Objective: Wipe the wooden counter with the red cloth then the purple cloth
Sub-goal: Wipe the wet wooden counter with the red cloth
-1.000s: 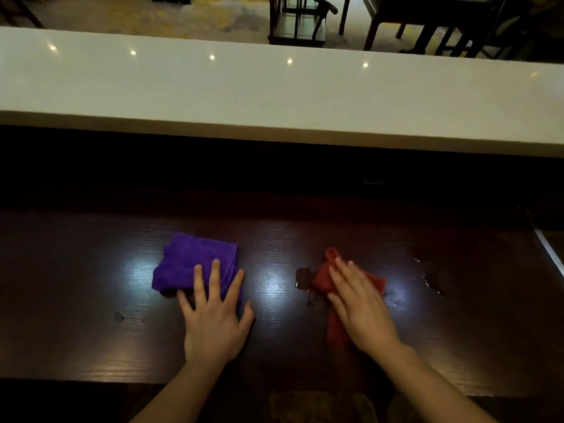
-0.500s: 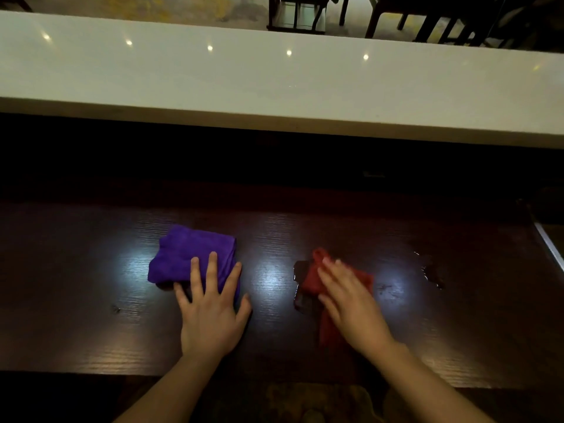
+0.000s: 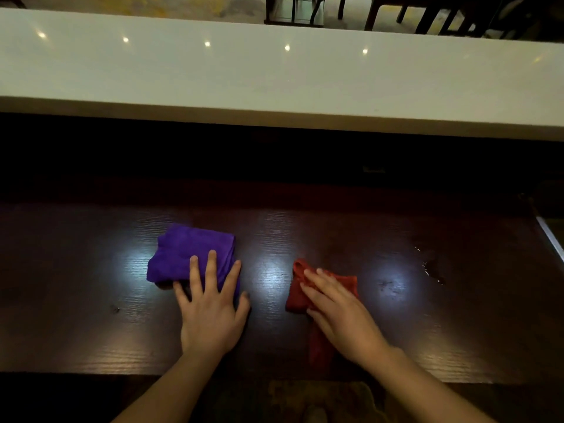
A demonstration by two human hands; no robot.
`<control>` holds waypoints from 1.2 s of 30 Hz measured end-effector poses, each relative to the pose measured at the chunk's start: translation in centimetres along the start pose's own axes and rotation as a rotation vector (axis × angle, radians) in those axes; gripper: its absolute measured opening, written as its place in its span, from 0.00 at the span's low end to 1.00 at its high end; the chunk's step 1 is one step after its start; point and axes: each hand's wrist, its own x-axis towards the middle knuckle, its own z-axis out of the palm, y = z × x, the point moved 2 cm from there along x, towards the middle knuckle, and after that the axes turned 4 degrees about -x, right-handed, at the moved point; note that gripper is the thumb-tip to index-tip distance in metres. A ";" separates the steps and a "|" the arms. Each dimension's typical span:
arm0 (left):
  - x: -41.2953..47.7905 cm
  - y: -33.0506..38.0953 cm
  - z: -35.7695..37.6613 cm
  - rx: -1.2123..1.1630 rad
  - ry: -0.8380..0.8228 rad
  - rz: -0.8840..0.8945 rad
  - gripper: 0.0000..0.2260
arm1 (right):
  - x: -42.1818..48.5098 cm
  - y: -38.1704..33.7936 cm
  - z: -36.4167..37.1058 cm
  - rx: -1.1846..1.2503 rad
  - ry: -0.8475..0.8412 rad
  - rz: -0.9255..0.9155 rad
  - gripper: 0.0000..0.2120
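My right hand [image 3: 341, 312] lies flat and open on the red cloth [image 3: 323, 288], just right of the frame's centre, fingers together and pressing it to the wooden counter [image 3: 91, 300]; nothing is pinched, the cloth is only held down by my palm, with a loose tail [image 3: 317, 349] trailing toward the near edge under my wrist. My left hand [image 3: 210, 309] is spread open too, fingertips resting on the near edge of the folded purple cloth [image 3: 189, 254], left of centre, the palm itself on bare wood. I judge I am in the red-cloth wiping step, with the purple cloth waiting its turn. What could go wrong: a flat palm gives little hold, so a quick stroke may let the red cloth bunch or slide out from under me, and the trailing tail could drag back over wiped wood. A wet patch [image 3: 433, 267] glistens at the right of the frame, well apart from the cloth, and I could miss it if I keep my strokes short. My left hand may also nudge the purple cloth out of its fold. A pale raised ledge [image 3: 274, 87] crosses the upper frame. I can read no brand, label or writing anywhere.
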 end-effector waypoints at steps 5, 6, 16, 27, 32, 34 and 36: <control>-0.1 0.0 -0.1 0.012 -0.005 0.004 0.29 | 7.5 5.5 -2.5 0.072 0.173 0.444 0.22; -0.1 -0.1 -0.1 0.012 -0.006 0.003 0.29 | 9.1 5.8 -2.7 0.077 0.183 0.511 0.21; -0.1 -0.1 0.2 0.016 0.012 0.009 0.29 | 2.8 -3.7 1.1 0.065 -0.023 -0.011 0.21; -0.2 0.2 -0.3 0.004 -0.012 0.002 0.29 | 5.9 -0.8 0.2 -0.011 0.149 0.363 0.25; -0.2 0.0 -0.1 0.011 -0.011 0.010 0.29 | 1.5 -4.4 2.5 -0.079 -0.032 -0.093 0.22; -0.2 0.1 -0.1 0.010 -0.007 0.005 0.29 | 1.5 -2.2 1.5 -0.091 -0.014 -0.095 0.22; -0.2 0.2 -0.2 -0.002 -0.006 0.003 0.29 | 2.8 0.9 0.2 -0.087 0.057 0.069 0.22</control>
